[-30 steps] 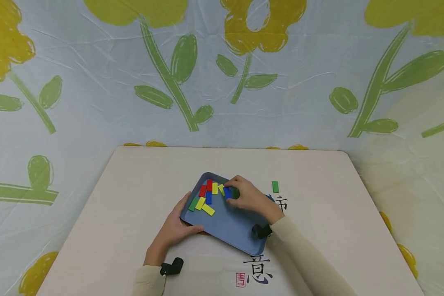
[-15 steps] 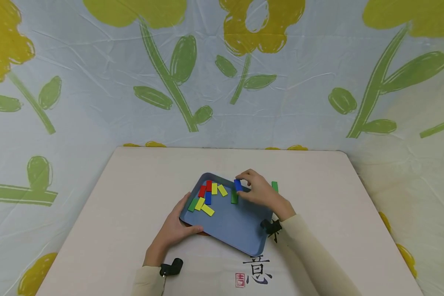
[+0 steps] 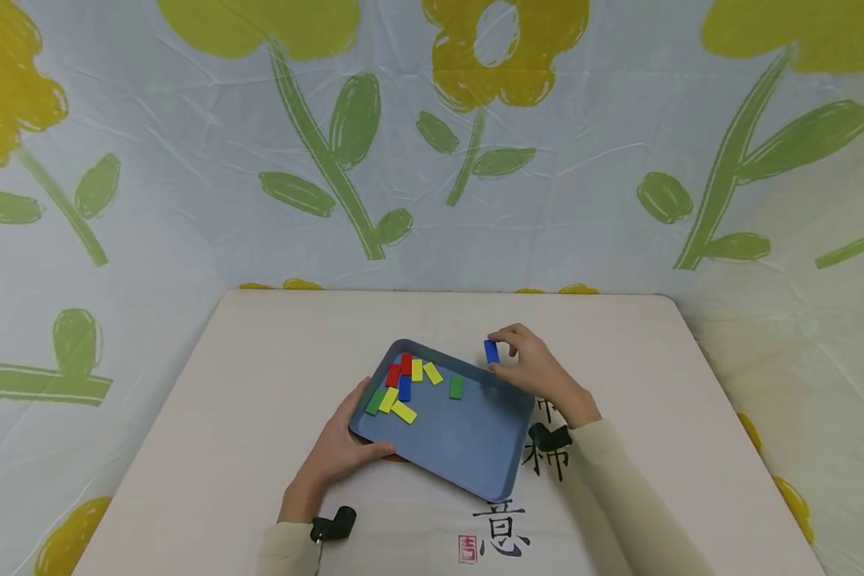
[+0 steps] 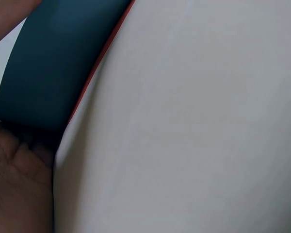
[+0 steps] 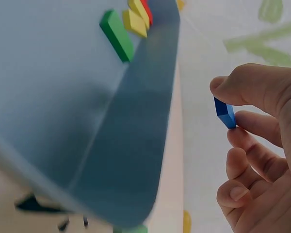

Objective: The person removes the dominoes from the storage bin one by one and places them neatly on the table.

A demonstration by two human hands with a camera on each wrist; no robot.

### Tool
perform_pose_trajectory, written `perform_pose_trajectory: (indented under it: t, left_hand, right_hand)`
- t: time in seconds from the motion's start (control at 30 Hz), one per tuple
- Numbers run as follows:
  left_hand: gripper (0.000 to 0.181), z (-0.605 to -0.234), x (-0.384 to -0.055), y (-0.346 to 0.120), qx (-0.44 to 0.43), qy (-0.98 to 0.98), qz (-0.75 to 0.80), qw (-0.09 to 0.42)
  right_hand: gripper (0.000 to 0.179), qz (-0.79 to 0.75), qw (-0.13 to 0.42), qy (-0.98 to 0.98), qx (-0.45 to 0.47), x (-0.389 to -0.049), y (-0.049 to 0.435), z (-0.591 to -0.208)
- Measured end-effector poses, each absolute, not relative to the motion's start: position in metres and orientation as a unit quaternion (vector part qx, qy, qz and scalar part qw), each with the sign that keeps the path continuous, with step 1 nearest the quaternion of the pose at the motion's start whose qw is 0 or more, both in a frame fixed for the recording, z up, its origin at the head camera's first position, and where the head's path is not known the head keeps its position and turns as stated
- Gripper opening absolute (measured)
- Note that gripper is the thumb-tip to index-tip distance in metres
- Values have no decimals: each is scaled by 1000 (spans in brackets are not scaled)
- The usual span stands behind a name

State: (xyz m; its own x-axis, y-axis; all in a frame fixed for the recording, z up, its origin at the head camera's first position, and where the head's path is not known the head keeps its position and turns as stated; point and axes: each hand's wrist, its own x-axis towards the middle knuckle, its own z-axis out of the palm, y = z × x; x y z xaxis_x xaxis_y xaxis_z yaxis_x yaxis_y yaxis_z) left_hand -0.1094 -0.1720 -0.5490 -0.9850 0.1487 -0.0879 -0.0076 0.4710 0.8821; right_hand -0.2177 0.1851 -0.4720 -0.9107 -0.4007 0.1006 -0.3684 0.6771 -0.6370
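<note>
Blue block (image 3: 492, 352), pinched by the right hand (image 3: 538, 370), has just exited the tray (image 3: 446, 440), one fewer inside; the left hand (image 3: 342, 440) holds its left end.

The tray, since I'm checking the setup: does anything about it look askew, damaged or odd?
The tray lies skewed to the edges of the table, and a red strip, part of something I can't identify, shows beneath it near the left hand. No damage is visible.
</note>
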Motion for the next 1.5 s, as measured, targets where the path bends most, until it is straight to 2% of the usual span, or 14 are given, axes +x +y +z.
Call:
perform_pose_trajectory:
  t: [0.6,1.5]
  left_hand:
    - [114,-553,-106,-174,37,859,506,74]
    - [114,-551,-110,-171,48,854,513,69]
  right_hand:
    - [51,-343,17,929,-138,-223,248,-488]
    - [52,-321,31,942,-96,-221,275,-526]
